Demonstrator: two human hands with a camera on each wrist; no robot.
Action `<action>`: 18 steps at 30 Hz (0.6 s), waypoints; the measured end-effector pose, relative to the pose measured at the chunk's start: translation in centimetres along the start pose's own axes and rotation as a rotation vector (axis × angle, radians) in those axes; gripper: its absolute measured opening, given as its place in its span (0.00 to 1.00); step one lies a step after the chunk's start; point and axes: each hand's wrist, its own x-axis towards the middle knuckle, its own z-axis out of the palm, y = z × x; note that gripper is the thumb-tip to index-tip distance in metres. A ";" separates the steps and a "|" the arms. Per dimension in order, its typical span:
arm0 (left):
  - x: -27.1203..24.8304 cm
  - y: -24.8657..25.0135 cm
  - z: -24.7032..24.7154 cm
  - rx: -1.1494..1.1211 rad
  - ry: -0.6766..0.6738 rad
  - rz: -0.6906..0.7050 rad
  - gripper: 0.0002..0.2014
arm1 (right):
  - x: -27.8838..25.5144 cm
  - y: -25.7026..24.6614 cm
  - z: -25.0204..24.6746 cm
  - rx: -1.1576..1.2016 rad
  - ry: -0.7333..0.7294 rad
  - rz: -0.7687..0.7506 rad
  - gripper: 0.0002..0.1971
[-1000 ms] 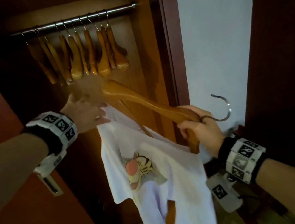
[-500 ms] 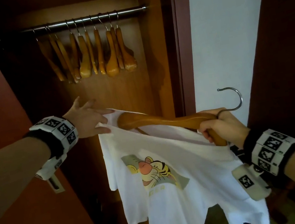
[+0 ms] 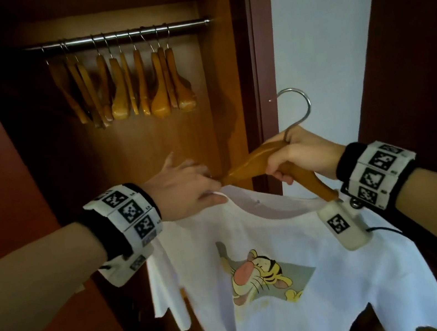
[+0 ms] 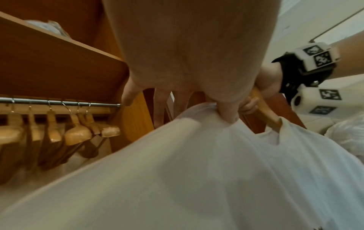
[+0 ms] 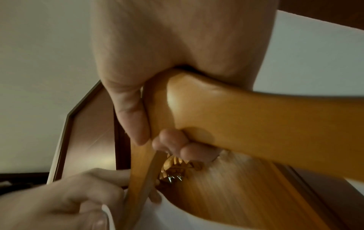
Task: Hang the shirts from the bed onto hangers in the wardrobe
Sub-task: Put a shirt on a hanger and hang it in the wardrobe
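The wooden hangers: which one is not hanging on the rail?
The hanger that the right hand grips; its hook points up freely, one arm inside the white shirt.

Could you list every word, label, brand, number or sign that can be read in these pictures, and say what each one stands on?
No readable text in any view.
White shirt: a cartoon tiger print; faint yellowish marks under it are too blurred to read.
Left wristband: black-and-white square code markers, plus tiny characters beside them, too small to read.
Right wristband: the same markers, no legible characters.
Wooden hanger: no label visible.
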 end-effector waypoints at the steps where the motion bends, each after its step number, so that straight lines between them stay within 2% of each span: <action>1: -0.1 0.2 0.2 -0.049 0.015 0.016 0.22 | 0.0 -0.3 -0.1 0.002 -0.016 -0.002 0.10; 3: -0.4 0.4 0.4 -0.278 0.109 0.087 0.18 | 0.0 -0.6 -0.3 -0.003 -0.042 -0.003 0.11; 5: -0.8 0.6 0.5 -0.620 0.264 0.130 0.11 | 0.0 -0.6 -0.4 -0.009 -0.061 0.006 0.10; 6: -0.8 0.8 0.5 -0.750 0.324 0.119 0.12 | 0.0 -0.6 -0.4 -0.012 -0.068 0.013 0.10; 7: -0.7 1.1 0.4 -0.835 0.362 0.087 0.20 | 0.0 -0.5 -0.3 -0.016 -0.073 0.021 0.11; 9: -0.2 2.4 -0.2 -0.888 0.382 -0.015 0.33 | 0.2 -0.7 0.2 -0.018 -0.085 0.030 0.10; 10: 0.4 3.2 -0.4 -0.889 0.379 -0.063 0.34 | 0.4 -1.0 0.5 -0.018 -0.094 0.029 0.08; 11: 1.0 4.0 -0.4 -0.881 0.381 -0.108 0.32 | 0.5 -1.3 0.8 -0.022 -0.104 0.026 0.07; 15: 2.5 5.8 0.2 -0.871 0.497 -0.309 0.10 | 0.8 -1.8 1.8 -0.043 -0.137 0.017 0.10; 18: 2.3 5.6 0.9 -0.842 0.505 -0.472 0.11 | 0.2 -0.8 1.4 -0.122 -0.106 -0.041 0.13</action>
